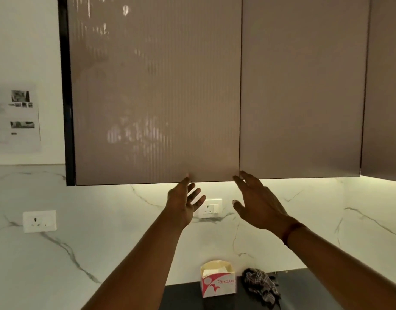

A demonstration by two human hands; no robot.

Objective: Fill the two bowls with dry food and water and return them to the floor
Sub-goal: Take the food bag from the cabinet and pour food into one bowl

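Carton: an opened Origami carton (218, 281) is seen on the dark counter (183, 296), with white paper sheets held inside.
Cupboard: the ribbed left door (156, 97) and the plain right door (300, 90) are shut, upright and faced toward the camera; the contents are hidden.
Nearby: a checked cloth (259, 285) is crumpled just beside the carton; a wall socket (210, 208) is partly covered by the hands.
Left hand (183, 202): raised, fingers spread, one fingertip touching the ribbed door's lower edge.
Right hand (257, 204): raised, fingers straight and spread, fingertips at the seam between the doors.
Bowls: their place cannot be told.

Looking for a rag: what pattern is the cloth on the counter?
Dark checks on the cloth, head view.
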